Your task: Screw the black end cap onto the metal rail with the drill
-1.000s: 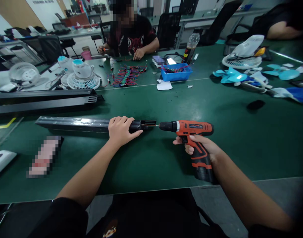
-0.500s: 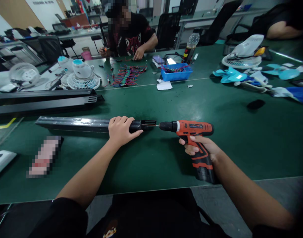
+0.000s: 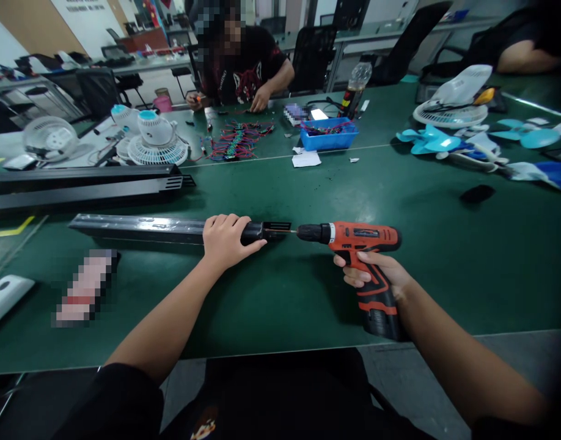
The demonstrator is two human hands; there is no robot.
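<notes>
1. Right hand (image 3: 391, 273) wrapped round drill (image 3: 365, 236) handle; orange body, black chuck, white collar.
2. Left hand (image 3: 226, 238) clamped over black bar (image 3: 138, 225): long, glossy top, slotted end facing drill.
3. Bar lies on green table (image 3: 271, 305), bit (image 3: 293, 231) at its end.

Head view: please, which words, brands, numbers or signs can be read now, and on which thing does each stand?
No text reads with certainty.
Drill: dark side label, too blurred; collar marks, if any, too small.
Co-worker's shirt: lettering beside the animal print, too small.
Bottle: label too blurred.
Back wall: dark lettering, too blurred.
</notes>
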